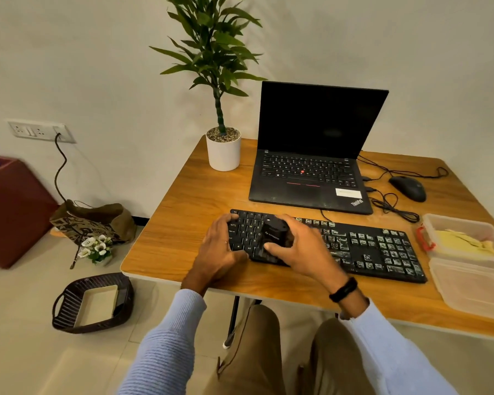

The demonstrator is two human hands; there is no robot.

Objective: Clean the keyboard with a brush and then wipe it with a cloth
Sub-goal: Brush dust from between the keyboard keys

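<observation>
Nearest, below the keyboard (368, 252): tan trousers and two pale blue sleeves, a black band (343, 289) on the right wrist.

Left hand (221, 246) laid over the keyboard's left end, fingers bent at its far-left corner, thumb against its near edge, clasping it. Right hand (300, 249) just right of that, above the letter keys, fingers curled over the top of a black brush (275, 233) and thumb pressed to its near side, gripping it firmly. Brush down on the keys left of the keyboard's middle, between the two hands; bristles hidden under its body.

Keyboard black, lying slantwise on the wooden surface (183, 212), whitish smears across its middle and right keys, left keys dark.

Off the keyboard's right end, near side: an empty clear tub (474, 289). Just beyond it, a second clear tub (451, 219) with a red clip, a yellow cloth (462, 242) crumpled inside.

Behind the keyboard: an open laptop (311, 166), screen dark. Right of that and behind the keyboard's right end, a black mouse (408, 188) with a looped cable. Behind the keyboard's left end, a plant (223, 149) in a white pot at the surface's far corner.

On the floor, left of the keyboard: a dark basket (66, 309), farther off a brown bag (97, 220) with white flowers (96, 248) beside it.
</observation>
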